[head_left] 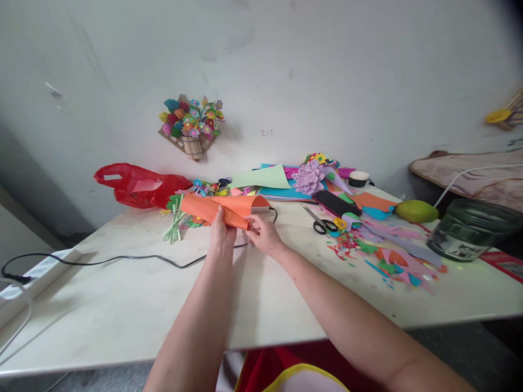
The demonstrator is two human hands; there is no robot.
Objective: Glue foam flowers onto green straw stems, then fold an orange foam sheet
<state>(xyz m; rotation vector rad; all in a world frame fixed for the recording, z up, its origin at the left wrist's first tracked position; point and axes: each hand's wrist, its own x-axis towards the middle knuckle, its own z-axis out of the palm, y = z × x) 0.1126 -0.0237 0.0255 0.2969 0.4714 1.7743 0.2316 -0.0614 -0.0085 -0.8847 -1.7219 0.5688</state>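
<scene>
An orange foam or paper sheet [216,207] is curled over into a cone-like roll above the table. My left hand [223,231] grips its lower edge from the front, thumb lying on the outside. With thumb and fingertips, my right hand [265,234] pinches the narrow right corner of the overlapping edge. Just behind the right hand, a black cord [275,215] curves out from a pale object mostly hidden by the sheet. Pale green strips [175,220] lie left of the roll, beside several small colourful cut-outs.
Scissors [321,220], a black phone-like slab [335,203] and scattered foam scraps [355,245] lie to the right. A large jar [466,231] and a green fruit [417,211] stand beyond. A red plastic bag [141,185] and a power strip [44,272] are at left.
</scene>
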